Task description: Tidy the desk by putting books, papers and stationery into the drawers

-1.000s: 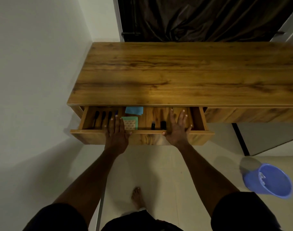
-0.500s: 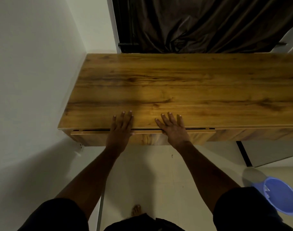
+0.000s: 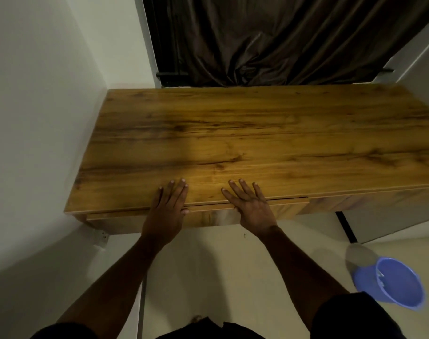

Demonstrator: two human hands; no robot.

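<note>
Arms reach forward from the bottom of the view, and both hands lie flat and spread, grasping nothing: the left hand and the right hand press palms against the drawer front, fingers resting over the tabletop edge. The drawer sits pushed in, nearly flush under that edge. Judging by the bare wood beyond, this looks like the closing step; next, a last firm push, then lifting away.
</note>
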